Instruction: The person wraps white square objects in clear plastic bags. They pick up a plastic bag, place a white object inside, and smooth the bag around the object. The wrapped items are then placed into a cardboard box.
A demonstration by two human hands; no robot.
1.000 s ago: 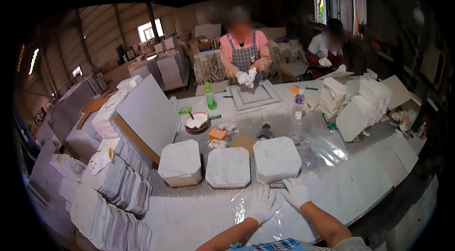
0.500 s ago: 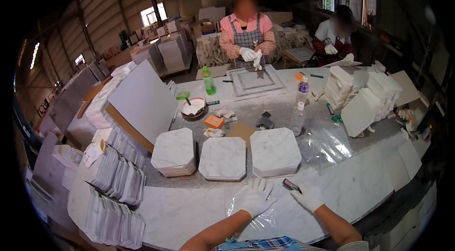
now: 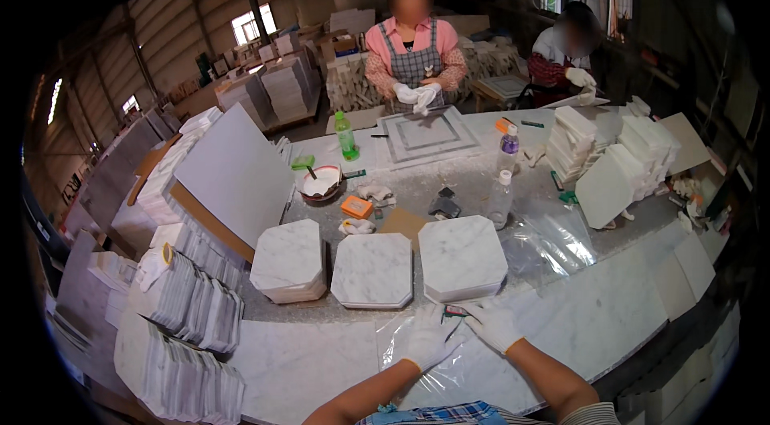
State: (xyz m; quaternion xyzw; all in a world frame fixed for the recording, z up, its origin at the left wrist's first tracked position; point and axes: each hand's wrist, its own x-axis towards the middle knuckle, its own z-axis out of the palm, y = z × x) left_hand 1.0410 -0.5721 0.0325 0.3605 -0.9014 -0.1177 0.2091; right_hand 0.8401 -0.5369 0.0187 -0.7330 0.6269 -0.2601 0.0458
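My right hand (image 3: 496, 325), in a white glove, holds a small dark-green and red stick-shaped tool (image 3: 455, 311) between its fingers; its exact kind is not clear. My left hand (image 3: 429, 338), gloved too, lies just left of it with fingers stretched out, the fingertips close to the tool's left end. Whether they touch it is hard to make out. Beneath both hands is a clear plastic sheet (image 3: 441, 381) on a pale marble slab (image 3: 313, 357). Right beyond stand three stacks of corner-cut marble tiles: left (image 3: 289, 252), middle (image 3: 372, 265) and right (image 3: 463, 252).
Tile stacks (image 3: 196, 377) line the left side beside a leaning white panel (image 3: 233, 176). Past the tiles are an orange box (image 3: 357, 207), a bowl (image 3: 322, 183), bottles (image 3: 499, 200) and clear plastic film (image 3: 553, 244). Across the table one person (image 3: 413, 56) stands; another (image 3: 561, 64) works at right.
My right hand has moved left with the small tool, bringing it up to my left hand. Both co-workers' hands have shifted slightly.
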